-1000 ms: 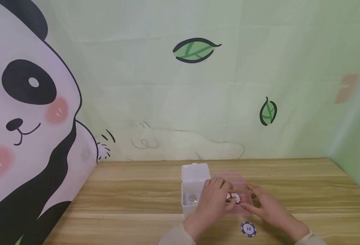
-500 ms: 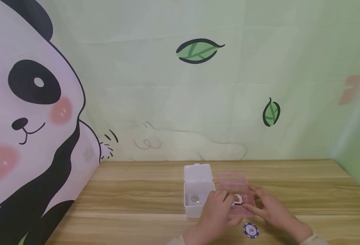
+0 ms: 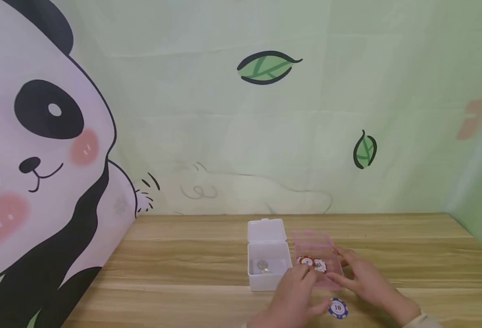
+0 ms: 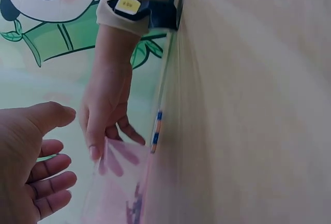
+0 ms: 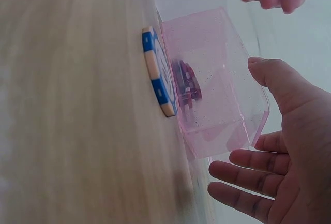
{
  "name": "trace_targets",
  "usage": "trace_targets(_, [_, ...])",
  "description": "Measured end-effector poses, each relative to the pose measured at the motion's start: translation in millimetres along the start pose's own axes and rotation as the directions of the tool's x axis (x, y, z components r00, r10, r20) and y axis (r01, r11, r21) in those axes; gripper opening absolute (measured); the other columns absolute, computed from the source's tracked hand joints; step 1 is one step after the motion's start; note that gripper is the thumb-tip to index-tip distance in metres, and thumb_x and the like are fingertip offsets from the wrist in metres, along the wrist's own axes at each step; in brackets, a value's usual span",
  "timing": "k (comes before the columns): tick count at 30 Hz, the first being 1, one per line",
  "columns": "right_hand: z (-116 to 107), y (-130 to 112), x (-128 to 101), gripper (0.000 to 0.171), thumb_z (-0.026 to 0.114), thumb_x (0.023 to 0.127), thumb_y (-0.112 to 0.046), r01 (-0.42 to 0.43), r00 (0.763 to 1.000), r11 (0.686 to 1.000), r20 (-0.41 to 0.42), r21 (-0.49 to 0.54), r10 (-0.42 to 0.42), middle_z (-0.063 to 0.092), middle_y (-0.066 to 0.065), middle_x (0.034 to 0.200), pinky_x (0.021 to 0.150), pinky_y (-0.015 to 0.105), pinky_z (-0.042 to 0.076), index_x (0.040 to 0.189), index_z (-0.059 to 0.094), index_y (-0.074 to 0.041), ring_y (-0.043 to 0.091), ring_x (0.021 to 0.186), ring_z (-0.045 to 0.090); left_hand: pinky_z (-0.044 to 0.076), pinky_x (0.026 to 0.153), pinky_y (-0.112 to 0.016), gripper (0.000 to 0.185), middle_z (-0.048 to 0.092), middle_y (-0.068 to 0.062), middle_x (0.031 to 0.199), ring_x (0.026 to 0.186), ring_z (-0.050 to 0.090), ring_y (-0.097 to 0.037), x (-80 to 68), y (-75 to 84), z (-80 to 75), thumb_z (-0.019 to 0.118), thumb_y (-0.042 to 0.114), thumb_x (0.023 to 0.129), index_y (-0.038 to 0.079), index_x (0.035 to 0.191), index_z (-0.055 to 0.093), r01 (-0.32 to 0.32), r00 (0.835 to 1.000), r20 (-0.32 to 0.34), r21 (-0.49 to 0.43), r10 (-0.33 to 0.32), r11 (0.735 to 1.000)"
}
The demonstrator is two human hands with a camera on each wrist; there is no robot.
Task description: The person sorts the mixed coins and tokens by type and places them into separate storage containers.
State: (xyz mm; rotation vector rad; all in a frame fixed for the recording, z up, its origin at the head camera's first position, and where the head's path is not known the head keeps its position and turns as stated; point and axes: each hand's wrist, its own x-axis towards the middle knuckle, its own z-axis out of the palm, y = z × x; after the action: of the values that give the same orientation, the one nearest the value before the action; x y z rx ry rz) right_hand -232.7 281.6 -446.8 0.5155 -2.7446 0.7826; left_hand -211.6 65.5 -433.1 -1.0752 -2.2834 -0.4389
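A clear pink box (image 3: pixel 317 246) stands open on the wooden table (image 3: pixel 183 255), with two red-and-white chips (image 3: pixel 312 263) inside it. My right hand (image 3: pixel 360 275) rests with nearly straight fingers against the box's right side, the thumb at its front corner. My left hand (image 3: pixel 300 294) hovers empty just in front of the box, fingers relaxed. A blue "10" chip (image 3: pixel 338 308) lies flat on the table between both hands. The right wrist view shows the pink box (image 5: pixel 217 69), the blue chip (image 5: pixel 158 74) and my right hand (image 5: pixel 279 157) beside the wall.
A small white box (image 3: pixel 267 269) with its lid up stands touching the pink box's left side and holds a silver coin (image 3: pixel 262 265). A panda-and-leaf backdrop closes off the back and left. Bare tabletop lies left and right of the boxes.
My left hand has drawn back out of the pink box toward me, leaving a second red-and-white chip inside. The right hand has stayed at the box's side.
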Motion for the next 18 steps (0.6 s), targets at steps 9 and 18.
trace_targets(9, [-2.4,0.0,0.0,0.076,0.067,0.087,-0.038,-0.003,1.000,1.000,0.013,0.027,0.003,0.064,0.018,0.118,0.075,0.040,0.056,0.143,0.037,0.005,0.020,0.085,0.068,0.043,0.085,-0.015,0.037,0.060,0.011,0.096,0.094,0.055,-0.003,-4.1,6.6,11.8,0.076,0.042,0.077,0.023,0.107,0.065,0.015,0.995,0.101,-0.038,-0.012,0.999])
trace_targets(18, [-4.1,1.4,-0.3,0.077,0.068,0.087,-0.037,-0.002,1.000,0.999,0.024,0.032,0.001,0.065,0.014,0.110,0.072,0.034,0.055,0.142,0.037,0.006,0.015,0.082,0.066,0.045,0.083,-0.014,0.035,0.062,0.012,0.102,0.097,0.056,-0.002,-8.8,13.1,32.6,0.077,0.045,0.076,0.022,0.101,0.068,0.102,0.971,0.225,-0.089,-0.080,0.991])
